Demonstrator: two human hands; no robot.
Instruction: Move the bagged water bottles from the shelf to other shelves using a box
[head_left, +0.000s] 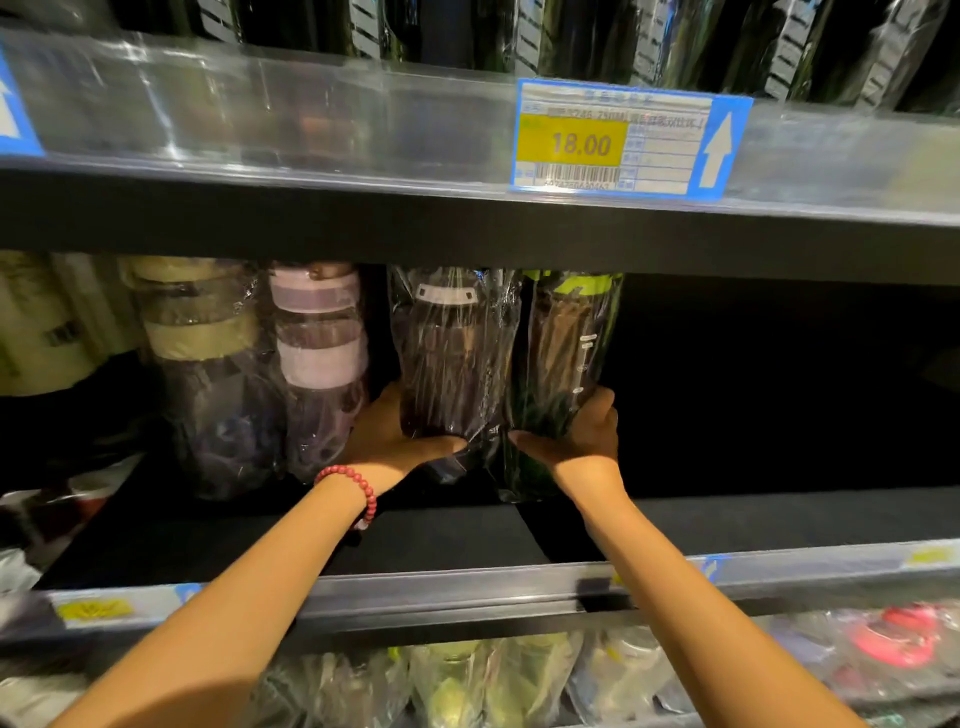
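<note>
Two bagged water bottles stand upright side by side on the dark middle shelf (457, 540). My left hand (392, 434) grips the base of the dark bottle with the white lid (452, 353), thumb across its front. My right hand (582, 431) grips the base of the dark bottle with the green lid (566, 343). Left of them stand a pink-lidded bagged bottle (319, 364) and a beige-lidded one (208, 364). No box is in view.
The upper shelf edge carries a price tag reading 18.00 (623, 140), with dark bagged bottles above it. The shelf below holds more bagged bottles (493, 680), green and pink. To the right of my hands the middle shelf is dark, its contents unseen.
</note>
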